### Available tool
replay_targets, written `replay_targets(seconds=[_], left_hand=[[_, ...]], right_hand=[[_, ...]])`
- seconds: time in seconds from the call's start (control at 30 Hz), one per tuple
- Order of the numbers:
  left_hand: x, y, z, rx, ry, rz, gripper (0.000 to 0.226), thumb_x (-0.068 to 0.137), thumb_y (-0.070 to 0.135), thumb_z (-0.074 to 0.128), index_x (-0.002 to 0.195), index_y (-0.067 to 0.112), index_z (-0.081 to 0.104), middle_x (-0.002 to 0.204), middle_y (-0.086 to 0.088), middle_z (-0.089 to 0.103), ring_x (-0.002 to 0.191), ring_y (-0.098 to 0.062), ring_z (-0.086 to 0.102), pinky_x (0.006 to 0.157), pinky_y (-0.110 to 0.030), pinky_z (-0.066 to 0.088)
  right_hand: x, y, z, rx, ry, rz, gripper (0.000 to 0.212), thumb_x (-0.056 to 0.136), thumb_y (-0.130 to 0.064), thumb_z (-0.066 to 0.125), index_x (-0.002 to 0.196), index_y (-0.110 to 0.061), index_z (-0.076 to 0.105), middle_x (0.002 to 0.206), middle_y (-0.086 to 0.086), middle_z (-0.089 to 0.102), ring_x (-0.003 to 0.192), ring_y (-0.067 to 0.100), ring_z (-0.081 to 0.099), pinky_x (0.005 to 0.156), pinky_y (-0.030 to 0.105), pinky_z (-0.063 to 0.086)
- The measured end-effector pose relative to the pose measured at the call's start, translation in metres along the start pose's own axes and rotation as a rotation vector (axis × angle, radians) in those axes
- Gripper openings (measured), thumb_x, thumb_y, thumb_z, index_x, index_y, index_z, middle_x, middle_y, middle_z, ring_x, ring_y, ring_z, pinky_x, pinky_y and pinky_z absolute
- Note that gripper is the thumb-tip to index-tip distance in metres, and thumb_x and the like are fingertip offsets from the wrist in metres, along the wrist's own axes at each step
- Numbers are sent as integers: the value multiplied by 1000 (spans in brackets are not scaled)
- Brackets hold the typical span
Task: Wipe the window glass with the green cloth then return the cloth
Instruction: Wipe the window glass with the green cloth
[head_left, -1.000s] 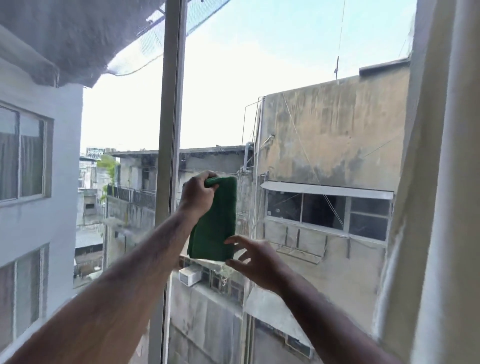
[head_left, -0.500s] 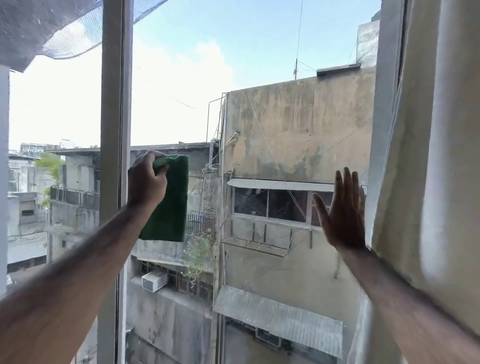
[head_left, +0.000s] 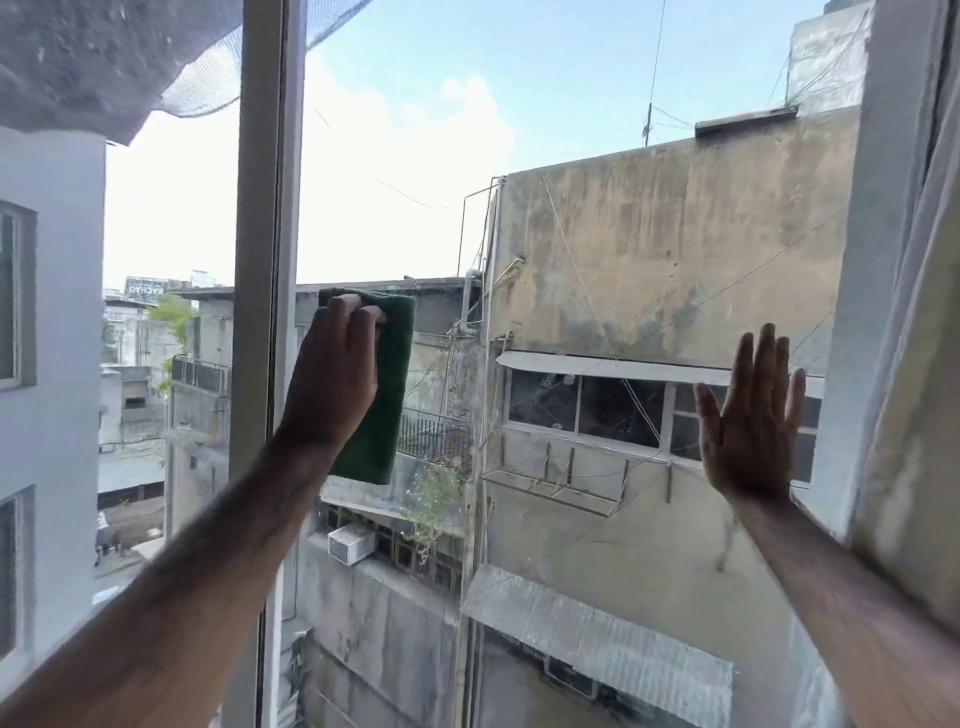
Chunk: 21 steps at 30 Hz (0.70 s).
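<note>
A folded green cloth (head_left: 387, 395) hangs flat against the window glass (head_left: 597, 260), just right of the grey vertical frame bar (head_left: 265, 260). My left hand (head_left: 332, 379) grips the cloth's top edge, fingers curled over it, and covers its left half. My right hand (head_left: 748, 415) is raised near the right side of the pane, palm toward the glass, fingers spread and holding nothing.
A pale curtain (head_left: 914, 415) hangs along the right edge beside the window's right frame (head_left: 857, 312). Another pane (head_left: 166, 234) lies left of the frame bar. Outside are weathered concrete buildings and a white building on the left.
My right hand let go of the cloth's lower end and moved right, flat by the pane's right side. My left hand turned so its back faces me, with the cloth now beside the frame bar.
</note>
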<state>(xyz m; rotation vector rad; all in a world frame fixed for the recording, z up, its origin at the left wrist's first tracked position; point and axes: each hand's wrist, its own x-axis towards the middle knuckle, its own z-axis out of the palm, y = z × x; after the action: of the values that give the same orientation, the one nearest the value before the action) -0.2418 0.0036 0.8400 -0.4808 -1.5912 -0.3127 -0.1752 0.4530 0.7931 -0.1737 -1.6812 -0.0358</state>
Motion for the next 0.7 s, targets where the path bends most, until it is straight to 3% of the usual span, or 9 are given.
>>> replay_targets(seconds=[0.1,0.17,0.33,0.6,0.7], left_hand=[[-53,4,21,25,-59,30,49,107,18,50,148,-11,46,153,-34,47,141,-46,47,118,-58,42],[-101,7,31,7,-120,-6,60,109,28,45,157,-5,34,167,-28,30,156,-40,29,129,-58,25],[-159,7,37,20,-195,-5,64,108,35,39,159,-3,30,169,-25,26,158,-38,26,126,-61,28],[-22,35,38,80,9,-323,63,111,33,35,161,-3,22,170,-25,23,160,-36,21,130,-56,21],[-38,58,46,96,-1,-202,64,109,31,42,160,-5,25,169,-27,25,159,-38,23,129,-58,24]], right_hand=[[-1,5,4,-7,27,-6,75,114,-54,21,173,-12,3,183,11,1,170,29,4,137,56,9],[0,8,6,-3,41,-11,74,115,-53,22,173,-13,2,183,9,0,170,28,4,137,55,9],[1,9,12,3,51,-19,74,114,-52,24,173,-15,1,183,8,-1,170,27,3,137,56,9],[1,-5,2,5,28,11,75,114,-54,20,173,-10,7,182,14,6,170,30,5,137,58,12],[1,-6,-1,-2,31,11,77,113,-56,18,172,-8,9,182,15,7,170,31,7,136,58,13]])
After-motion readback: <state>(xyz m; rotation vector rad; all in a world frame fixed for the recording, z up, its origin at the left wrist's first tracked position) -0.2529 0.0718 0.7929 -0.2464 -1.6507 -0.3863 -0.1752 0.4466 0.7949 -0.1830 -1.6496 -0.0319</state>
